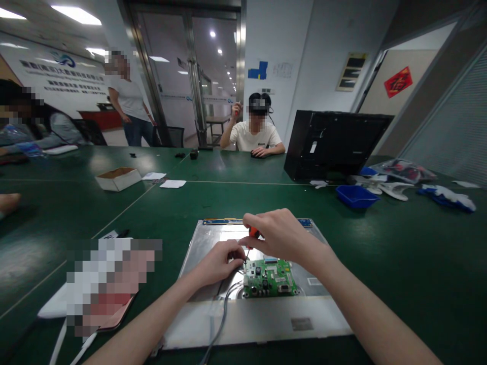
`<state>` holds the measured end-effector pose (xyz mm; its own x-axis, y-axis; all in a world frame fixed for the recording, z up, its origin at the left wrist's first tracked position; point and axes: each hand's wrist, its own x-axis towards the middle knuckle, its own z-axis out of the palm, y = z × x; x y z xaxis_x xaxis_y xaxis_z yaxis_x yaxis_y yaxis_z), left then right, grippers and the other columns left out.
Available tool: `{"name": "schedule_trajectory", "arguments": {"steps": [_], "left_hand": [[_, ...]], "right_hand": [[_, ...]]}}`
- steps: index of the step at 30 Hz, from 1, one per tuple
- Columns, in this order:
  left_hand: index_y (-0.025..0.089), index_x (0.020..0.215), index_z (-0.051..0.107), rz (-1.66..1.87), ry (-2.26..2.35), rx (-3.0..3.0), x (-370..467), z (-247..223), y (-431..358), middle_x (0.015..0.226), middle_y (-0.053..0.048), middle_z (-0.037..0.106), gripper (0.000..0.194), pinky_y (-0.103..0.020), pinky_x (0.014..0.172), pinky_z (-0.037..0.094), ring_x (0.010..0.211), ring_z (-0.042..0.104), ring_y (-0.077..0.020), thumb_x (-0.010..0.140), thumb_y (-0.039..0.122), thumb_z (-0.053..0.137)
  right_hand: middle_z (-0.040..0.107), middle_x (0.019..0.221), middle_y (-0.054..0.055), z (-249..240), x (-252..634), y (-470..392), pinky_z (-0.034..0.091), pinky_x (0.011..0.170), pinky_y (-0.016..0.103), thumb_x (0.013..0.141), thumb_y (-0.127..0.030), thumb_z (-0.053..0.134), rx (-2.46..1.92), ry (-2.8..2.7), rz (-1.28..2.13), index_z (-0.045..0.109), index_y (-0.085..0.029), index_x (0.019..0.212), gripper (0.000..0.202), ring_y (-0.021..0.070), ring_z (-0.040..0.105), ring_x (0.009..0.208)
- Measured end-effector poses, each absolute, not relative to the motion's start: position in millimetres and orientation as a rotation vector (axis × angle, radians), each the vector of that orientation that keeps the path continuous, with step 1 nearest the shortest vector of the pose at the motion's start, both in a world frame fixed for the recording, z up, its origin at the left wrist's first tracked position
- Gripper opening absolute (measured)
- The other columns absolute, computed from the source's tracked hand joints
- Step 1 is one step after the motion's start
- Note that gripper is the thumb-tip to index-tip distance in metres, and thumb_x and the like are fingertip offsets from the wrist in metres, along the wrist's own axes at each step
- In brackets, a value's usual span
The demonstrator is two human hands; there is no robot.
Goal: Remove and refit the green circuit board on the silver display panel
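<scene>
A green circuit board (271, 278) lies on the back of a silver display panel (262, 319) in front of me. My right hand (283, 234) is closed around a screwdriver (253, 232) with an orange and black handle. Its shaft points down at the board's upper left corner. At that same corner, my left hand (220, 261) has its fingers pinched together close to the screwdriver tip; what they hold, if anything, is hidden. Grey cables (224, 319) run from beside the board toward the panel's near edge.
Left of the panel lies a blurred-out phone-like item (117, 314) with white cables. Farther off are a white box (118, 180), papers (173, 184), a blue tray (356, 196) and a black monitor (337, 144). A seated person (256, 134) faces me across the green table (411, 253).
</scene>
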<state>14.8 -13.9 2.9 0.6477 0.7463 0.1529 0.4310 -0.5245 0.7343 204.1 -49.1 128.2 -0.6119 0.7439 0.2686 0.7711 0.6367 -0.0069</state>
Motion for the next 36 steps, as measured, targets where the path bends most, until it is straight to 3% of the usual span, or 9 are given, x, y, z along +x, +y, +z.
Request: {"name": "schedule_trajectory", "arguments": {"steps": [7, 13, 18, 21, 27, 33, 36], "left_hand": [[0.016, 0.083, 0.065, 0.628, 0.890, 2.195, 14.2, 0.0, -12.4, 0.083, -0.002, 0.064, 0.012, -0.027, 0.071, 0.044, 0.077, 0.057, -0.0170, 0.075, 0.011, 0.057], [0.016, 0.082, 0.064, 0.650, 0.879, 2.180, 14.1, -2.3, -12.6, 0.081, -0.002, 0.063, 0.013, -0.025, 0.068, 0.043, 0.074, 0.056, -0.0155, 0.075, 0.008, 0.056], [0.015, 0.081, 0.063, 0.640, 0.894, 2.183, 14.3, -2.6, -12.0, 0.079, -0.001, 0.063, 0.013, -0.026, 0.067, 0.042, 0.074, 0.055, -0.0157, 0.073, 0.008, 0.057], [0.015, 0.081, 0.063, 0.636, 0.880, 2.192, 14.5, -1.6, -12.1, 0.079, -0.001, 0.064, 0.014, -0.026, 0.067, 0.043, 0.073, 0.055, -0.0158, 0.072, 0.007, 0.057], [0.015, 0.080, 0.064, 0.627, 0.896, 2.173, 15.1, 0.8, -13.2, 0.080, -0.002, 0.064, 0.010, -0.026, 0.068, 0.043, 0.073, 0.056, -0.0157, 0.074, 0.009, 0.058], [0.015, 0.082, 0.063, 0.640, 0.871, 2.185, 14.8, -1.3, -12.8, 0.080, -0.001, 0.064, 0.013, -0.026, 0.068, 0.043, 0.074, 0.056, -0.0156, 0.073, 0.007, 0.058], [0.015, 0.085, 0.064, 0.641, 0.866, 2.166, 14.9, -1.7, -12.6, 0.082, -0.002, 0.065, 0.015, -0.026, 0.069, 0.043, 0.075, 0.057, -0.0162, 0.074, 0.007, 0.057]], "right_hand": [[0.071, 0.082, 0.000, 131.7, 207.1, -52.4, 0.022, 0.051, 0.026, 0.085, -0.039, 0.060, -1.248, -2.601, -0.117, 0.054, -0.019, 0.094, 0.023, 0.0137, 0.060, 0.064], [0.070, 0.074, 0.000, 128.4, 202.8, -52.1, 0.018, 0.051, 0.027, 0.088, -0.043, 0.054, -1.326, -2.590, -0.227, 0.055, -0.020, 0.084, 0.024, 0.0126, 0.057, 0.059], [0.068, 0.074, 0.000, 126.6, 201.0, -52.6, 0.017, 0.050, 0.027, 0.086, -0.028, 0.051, -1.322, -2.566, -0.240, 0.053, -0.020, 0.087, 0.009, 0.0108, 0.053, 0.058], [0.067, 0.079, 0.001, 126.9, 201.6, -53.4, 0.018, 0.050, 0.027, 0.082, -0.023, 0.051, -1.293, -2.554, -0.213, 0.051, -0.019, 0.090, 0.010, 0.0105, 0.052, 0.059], [0.068, 0.074, 0.000, 125.8, 201.3, -51.6, 0.017, 0.050, 0.026, 0.088, -0.043, 0.053, -1.322, -2.572, -0.231, 0.052, -0.021, 0.089, 0.022, 0.0117, 0.054, 0.058], [0.068, 0.077, 0.000, 126.5, 200.4, -53.3, 0.017, 0.049, 0.027, 0.081, -0.025, 0.054, -1.299, -2.559, -0.211, 0.050, -0.020, 0.090, 0.011, 0.0114, 0.054, 0.058], [0.068, 0.077, 0.000, 127.1, 200.0, -54.9, 0.017, 0.049, 0.027, 0.083, -0.029, 0.055, -1.287, -2.557, -0.204, 0.051, -0.020, 0.089, 0.012, 0.0119, 0.055, 0.059]]}}
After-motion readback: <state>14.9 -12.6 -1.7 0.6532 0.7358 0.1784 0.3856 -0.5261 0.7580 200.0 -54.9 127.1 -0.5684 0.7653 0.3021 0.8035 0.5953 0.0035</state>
